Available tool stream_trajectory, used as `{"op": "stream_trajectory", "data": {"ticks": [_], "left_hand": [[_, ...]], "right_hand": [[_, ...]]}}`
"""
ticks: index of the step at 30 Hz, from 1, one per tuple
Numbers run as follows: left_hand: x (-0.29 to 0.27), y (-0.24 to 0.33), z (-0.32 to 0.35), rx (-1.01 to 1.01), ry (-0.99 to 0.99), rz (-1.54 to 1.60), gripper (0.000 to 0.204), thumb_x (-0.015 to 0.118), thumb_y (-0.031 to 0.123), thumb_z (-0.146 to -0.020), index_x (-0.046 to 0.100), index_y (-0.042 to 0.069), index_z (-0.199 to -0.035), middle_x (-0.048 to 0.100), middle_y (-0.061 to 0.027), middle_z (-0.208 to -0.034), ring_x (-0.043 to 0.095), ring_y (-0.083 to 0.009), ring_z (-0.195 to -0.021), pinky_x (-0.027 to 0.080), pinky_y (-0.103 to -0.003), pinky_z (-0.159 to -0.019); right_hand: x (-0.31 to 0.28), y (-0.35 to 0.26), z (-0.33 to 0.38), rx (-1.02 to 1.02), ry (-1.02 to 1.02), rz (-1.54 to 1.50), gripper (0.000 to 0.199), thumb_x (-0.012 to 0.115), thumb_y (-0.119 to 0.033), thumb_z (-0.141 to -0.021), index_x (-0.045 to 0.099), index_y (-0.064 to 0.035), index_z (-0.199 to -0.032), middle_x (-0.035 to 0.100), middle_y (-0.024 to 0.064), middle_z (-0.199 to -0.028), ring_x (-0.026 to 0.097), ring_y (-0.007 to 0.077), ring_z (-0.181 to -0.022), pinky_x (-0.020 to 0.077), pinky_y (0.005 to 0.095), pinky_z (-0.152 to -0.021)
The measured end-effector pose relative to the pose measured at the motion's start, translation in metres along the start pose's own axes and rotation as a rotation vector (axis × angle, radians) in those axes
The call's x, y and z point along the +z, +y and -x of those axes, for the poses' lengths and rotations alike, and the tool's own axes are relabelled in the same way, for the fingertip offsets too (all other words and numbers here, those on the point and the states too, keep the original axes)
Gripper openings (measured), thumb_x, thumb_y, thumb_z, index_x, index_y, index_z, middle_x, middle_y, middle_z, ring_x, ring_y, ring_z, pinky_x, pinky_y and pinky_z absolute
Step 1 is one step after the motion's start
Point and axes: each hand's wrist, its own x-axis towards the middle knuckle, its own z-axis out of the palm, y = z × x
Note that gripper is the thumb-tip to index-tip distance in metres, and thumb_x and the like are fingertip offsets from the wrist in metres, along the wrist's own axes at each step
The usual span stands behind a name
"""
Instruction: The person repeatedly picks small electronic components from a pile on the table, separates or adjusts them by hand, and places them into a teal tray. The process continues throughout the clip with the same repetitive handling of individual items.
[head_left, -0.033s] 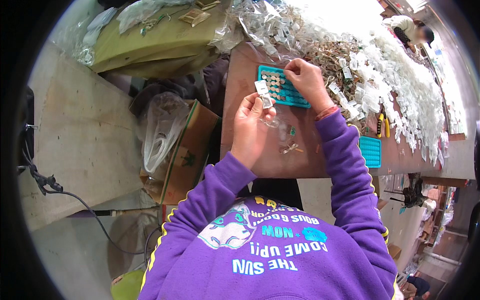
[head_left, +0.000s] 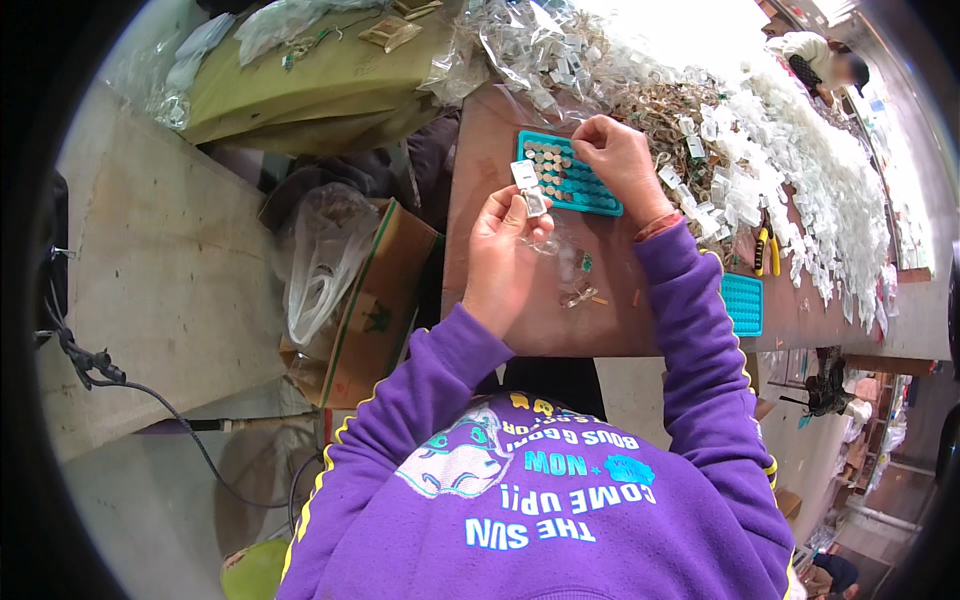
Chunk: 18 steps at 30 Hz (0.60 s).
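Between the thumb and fingers of my left hand (head_left: 503,235) is a small opened plastic case (head_left: 533,203) with a white flap (head_left: 523,174). Just beyond it lies a teal tray (head_left: 597,207) with rows of pockets, several of them filled with small round silvery pieces (head_left: 547,158) like button cells. My right hand (head_left: 620,165) hovers over the tray's right part, thumb and forefinger pinched together. Whatever those fingertips hold, if anything, is too small to make out.
A heap of clear plastic cases and wiring (head_left: 690,130) covers the table's far right. Yellow-black pliers (head_left: 767,250) and a second teal tray (head_left: 741,304) lie right. Small green and tan parts (head_left: 580,295) sit near me. A cardboard box (head_left: 375,310) stands left; another person (head_left: 815,60) is far right.
My right hand has shifted very slightly to the right above the tray. My left hand keeps its hold on the plastic case.
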Motion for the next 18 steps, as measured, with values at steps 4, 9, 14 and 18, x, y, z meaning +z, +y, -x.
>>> {"op": "stream_trajectory", "data": {"ticks": [4, 9, 14, 18], "left_hand": [[-0.003, -0.001, 0.000, -0.008, 0.002, 0.013, 0.020, 0.053, 0.016, -0.100, 0.054, 0.003, -0.116, 0.064, -0.0126, -0.101, 0.060, -0.0149, -0.081, 0.052, -0.022, -0.070], [0.000, 0.000, 0.001, 0.004, -0.012, -0.006, 0.020, 0.054, 0.017, -0.100, 0.055, 0.003, -0.114, 0.064, -0.0126, -0.100, 0.060, -0.0160, -0.082, 0.050, -0.023, -0.070], [0.003, 0.002, 0.002, -0.023, 0.003, -0.043, 0.018, 0.057, 0.017, -0.098, 0.057, 0.004, -0.111, 0.065, -0.0125, -0.098, 0.060, -0.0162, -0.082, 0.050, -0.024, -0.070], [0.004, 0.000, 0.005, -0.044, 0.001, -0.093, 0.017, 0.060, 0.015, -0.097, 0.057, 0.004, -0.110, 0.065, -0.0102, -0.100, 0.061, -0.0159, -0.083, 0.051, -0.025, -0.073]], "right_hand": [[-0.005, -0.004, 0.003, -0.159, -0.071, 0.200, 0.011, 0.066, -0.008, -0.077, 0.071, -0.0051, -0.087, 0.069, 0.0157, -0.081, 0.068, 0.0313, -0.077, 0.0543, 0.0377, -0.072], [0.000, -0.007, 0.011, -0.219, -0.108, 0.293, 0.009, 0.068, -0.009, -0.078, 0.071, -0.0053, -0.086, 0.068, 0.0151, -0.083, 0.066, 0.0326, -0.082, 0.0524, 0.0391, -0.074], [-0.010, -0.032, 0.031, -0.117, 0.000, 0.054, 0.011, 0.070, -0.001, -0.077, 0.070, -0.0003, -0.088, 0.068, 0.0093, -0.083, 0.066, 0.0176, -0.072, 0.0522, 0.0279, -0.068], [-0.029, -0.060, 0.069, -0.274, -0.051, -0.111, 0.010, 0.071, 0.002, -0.076, 0.070, -0.0014, -0.085, 0.067, 0.0061, -0.081, 0.065, 0.0125, -0.073, 0.0518, 0.0260, -0.067]]}}
